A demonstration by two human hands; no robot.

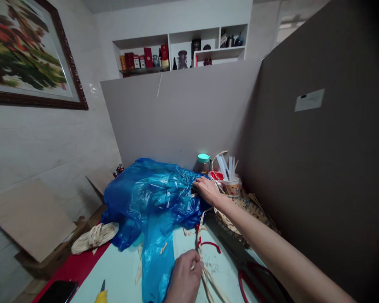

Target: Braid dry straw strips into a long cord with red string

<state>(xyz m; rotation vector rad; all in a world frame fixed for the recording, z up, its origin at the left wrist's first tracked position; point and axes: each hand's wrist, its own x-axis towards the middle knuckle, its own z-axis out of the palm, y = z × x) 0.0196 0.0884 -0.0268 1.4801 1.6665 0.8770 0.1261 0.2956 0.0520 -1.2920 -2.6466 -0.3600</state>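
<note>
My left hand [185,273] is closed on a braided cord of pale, straw-like strips [200,246] low in the middle of the head view. Loose strip ends [212,286] trail from it towards the front edge. My right hand [206,189] reaches forward to the opening of a crumpled blue plastic bag [158,189]. Its fingers curl in at the opening; the fingertips are partly hidden, and what they grip cannot be made out. Beside the left hand, part of the bag [158,261] spreads over the pale table top.
A tied bundle of pale strips [96,237] lies left, near a phone [58,291] and a yellow-handled tool [101,294]. Behind my right hand are a green-lidded jar [204,162] and a paper cup [232,186] holding white sticks. Grey partitions [183,113] enclose the back and right.
</note>
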